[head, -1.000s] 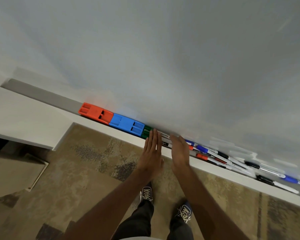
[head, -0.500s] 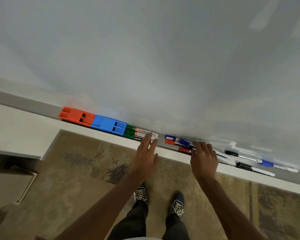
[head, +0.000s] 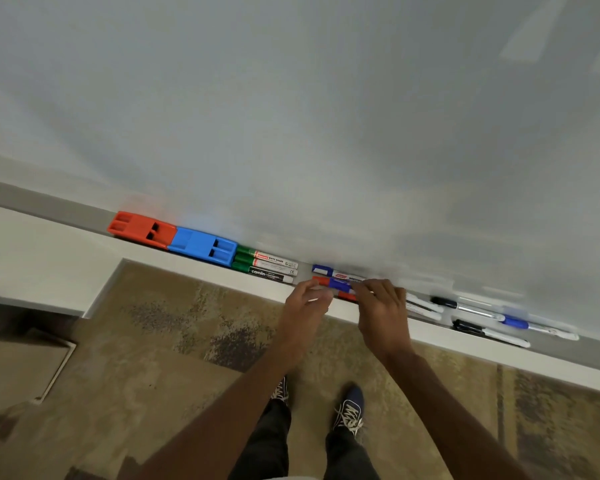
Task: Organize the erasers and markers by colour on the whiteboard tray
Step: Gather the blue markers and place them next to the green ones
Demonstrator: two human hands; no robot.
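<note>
A red eraser (head: 142, 230) and a blue eraser (head: 203, 247) lie end to end at the left of the grey whiteboard tray (head: 49, 203). Three green markers (head: 264, 263) lie side by side right of them. Then comes a gap, a blue marker (head: 328, 270) at the back and a red marker (head: 320, 280) in front. My right hand (head: 383, 315) pinches a blue-capped marker (head: 340, 284) just above the tray. My left hand (head: 305, 304) hovers beside it, fingers curled and apart, holding nothing. Another red marker (head: 346, 296) is partly hidden under my hands.
Further right in the tray lie two black markers (head: 465, 305), (head: 489, 333) and a blue one (head: 534, 326). The whiteboard (head: 326, 116) rises behind. A white ledge (head: 42, 268) juts out at left; patterned carpet and my shoes are below.
My left hand has left the green markers and moved right toward the middle group. My right hand has closed on a blue marker and lifted it slightly.
</note>
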